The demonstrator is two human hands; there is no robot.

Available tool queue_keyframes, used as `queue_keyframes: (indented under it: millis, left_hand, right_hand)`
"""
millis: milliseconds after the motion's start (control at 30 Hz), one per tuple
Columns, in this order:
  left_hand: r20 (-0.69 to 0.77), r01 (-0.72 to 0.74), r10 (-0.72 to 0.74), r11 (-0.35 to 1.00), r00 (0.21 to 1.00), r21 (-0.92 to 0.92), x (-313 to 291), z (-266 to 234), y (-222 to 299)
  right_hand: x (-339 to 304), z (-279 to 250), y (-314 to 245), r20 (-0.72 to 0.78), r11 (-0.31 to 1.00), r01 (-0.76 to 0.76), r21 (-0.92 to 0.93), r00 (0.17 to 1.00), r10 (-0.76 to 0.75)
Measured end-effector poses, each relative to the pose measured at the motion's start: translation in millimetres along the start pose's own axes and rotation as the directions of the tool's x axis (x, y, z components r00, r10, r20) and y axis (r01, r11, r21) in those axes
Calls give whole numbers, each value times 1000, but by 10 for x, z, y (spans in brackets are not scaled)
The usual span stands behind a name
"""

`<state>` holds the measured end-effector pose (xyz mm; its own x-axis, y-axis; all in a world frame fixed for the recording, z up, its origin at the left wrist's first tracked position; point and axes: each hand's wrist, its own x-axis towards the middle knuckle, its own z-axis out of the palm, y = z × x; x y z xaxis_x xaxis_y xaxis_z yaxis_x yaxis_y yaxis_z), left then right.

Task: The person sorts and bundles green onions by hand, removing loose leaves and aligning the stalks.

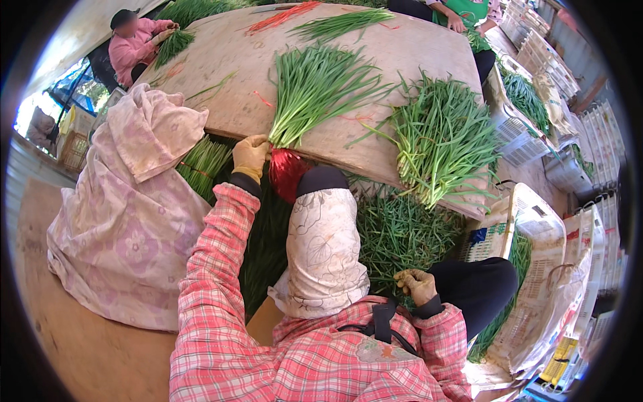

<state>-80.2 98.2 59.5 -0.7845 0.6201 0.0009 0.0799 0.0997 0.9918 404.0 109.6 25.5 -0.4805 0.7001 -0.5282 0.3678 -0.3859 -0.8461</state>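
My left hand (250, 155), in a tan glove, is at the near edge of the board table, its fingers closed at the top of a hanging bunch of red ties (287, 175). Just beyond it lies a loose fan of long green chives (318, 94), pale stalk ends toward me. My right hand (416, 285), also gloved, is low beside my knee with curled fingers, over a heap of loose greens (402, 231). What those fingers hold, if anything, cannot be made out. A second, larger chive pile (442, 137) rests at the table's right corner.
On the board table (228, 77) are red ties (284, 17) and another chive bunch (341, 25). A patterned cloth (134, 228) covers something at my left, beside bundled stalks (204, 164). White crates (516, 127) line the right. Two people work across the table.
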Motion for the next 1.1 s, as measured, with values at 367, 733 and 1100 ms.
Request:
queue_keyframes:
  millis: [367, 733, 1100]
  left_hand:
    - [-12, -257, 323, 775, 946, 577, -11, -293, 351]
    - [762, -465, 139, 855, 633, 231, -609, 1845, 934]
    - [799, 482, -99, 839, 593, -253, -1282, 2557, 829]
  right_hand:
    - [-54, -173, -332, -115, 998, 33, 50, 993, -27]
    - [799, -735, -1202, -285, 966, 259, 21, 927, -243]
    - [941, -486, -1649, -405, 955, 240, 176, 902, -152]
